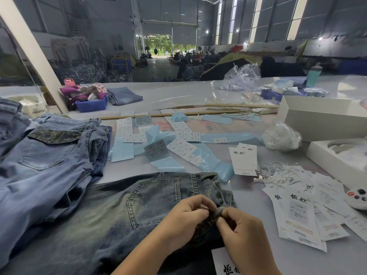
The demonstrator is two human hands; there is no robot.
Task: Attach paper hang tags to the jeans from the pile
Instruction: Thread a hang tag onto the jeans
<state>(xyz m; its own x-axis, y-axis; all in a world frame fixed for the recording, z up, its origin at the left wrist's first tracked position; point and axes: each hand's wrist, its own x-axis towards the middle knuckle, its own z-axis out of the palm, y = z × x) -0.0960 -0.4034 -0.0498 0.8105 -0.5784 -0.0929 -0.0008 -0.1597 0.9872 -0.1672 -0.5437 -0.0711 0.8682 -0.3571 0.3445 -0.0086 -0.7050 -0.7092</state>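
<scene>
A pair of faded grey-blue jeans [123, 211] lies flat on the table in front of me, back pocket up. At its waistband my left hand [184, 217] and my right hand [242, 233] both pinch a belt loop [217, 212] between thumb and fingers. A white paper hang tag [223, 262] with black characters lies under my right wrist, partly hidden. To the left sits the pile of light blue jeans [45, 155]. More hang tags [297, 211] with white strings are spread at the right.
Sticker sheets and blue backing strips [170, 143] litter the table's middle. Two upright tags [245, 159] lean there. White boxes [321, 120] stand at the right, a crumpled plastic bag [282, 137] beside them. A blue bin [91, 105] and folded jeans [125, 96] sit farther back.
</scene>
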